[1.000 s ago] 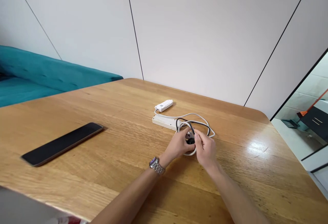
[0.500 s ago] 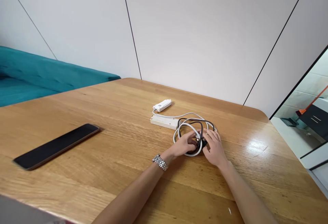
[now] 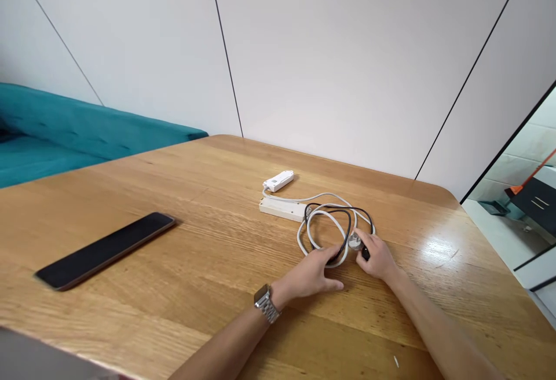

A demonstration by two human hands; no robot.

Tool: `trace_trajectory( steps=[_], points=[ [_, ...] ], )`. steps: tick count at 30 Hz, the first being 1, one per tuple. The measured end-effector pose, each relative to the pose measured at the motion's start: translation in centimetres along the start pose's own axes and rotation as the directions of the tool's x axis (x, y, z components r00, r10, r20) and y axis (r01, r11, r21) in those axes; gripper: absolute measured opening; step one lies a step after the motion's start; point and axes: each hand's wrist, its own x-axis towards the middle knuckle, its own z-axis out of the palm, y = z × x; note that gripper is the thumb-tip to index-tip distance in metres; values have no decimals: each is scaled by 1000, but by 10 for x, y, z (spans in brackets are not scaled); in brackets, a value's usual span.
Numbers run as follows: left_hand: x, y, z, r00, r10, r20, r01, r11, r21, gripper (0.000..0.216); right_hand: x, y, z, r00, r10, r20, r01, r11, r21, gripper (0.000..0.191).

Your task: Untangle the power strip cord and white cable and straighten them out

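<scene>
A coil of white and black cable [image 3: 330, 226] lies on the wooden table [image 3: 182, 264], joined to a white power strip [image 3: 282, 208]. My right hand [image 3: 377, 257] rests at the coil's right side with its fingers closed round a white and black plug [image 3: 358, 243]. My left hand [image 3: 313, 273], a metal watch [image 3: 266, 303] on its wrist, lies flat on the table at the coil's near edge, fingers stretched out and touching the cable.
A small white adapter [image 3: 278, 181] sits just behind the power strip. A dark phone [image 3: 106, 249] lies face up at the left. A teal sofa [image 3: 65, 136] stands beyond the table's left side. The table's right edge drops to a tiled floor.
Both hands have drawn back toward me from over the coil. The right hand moved to the coil's right side with the plug; the left hand flattened onto the table.
</scene>
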Motion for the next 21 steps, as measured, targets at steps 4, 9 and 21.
trace_trajectory(
  steps=[4, 9, 21],
  points=[
    [-7, 5, 4, 1000, 4, -13, 0, 961, 275, 23, 18, 5, -43, 923, 282, -263, -232, 951, 205, 37],
    [1, 21, 28, 997, 52, 52, -68, 913, 401, 24, 95, 2, -106, 807, 427, -407, -257, 875, 410, 26],
    [-9, 63, -89, 396, 440, -806, -134, 896, 423, 65, 214, -162, -137, 951, -297, -87, 288, 750, 595, 31]
  ],
)
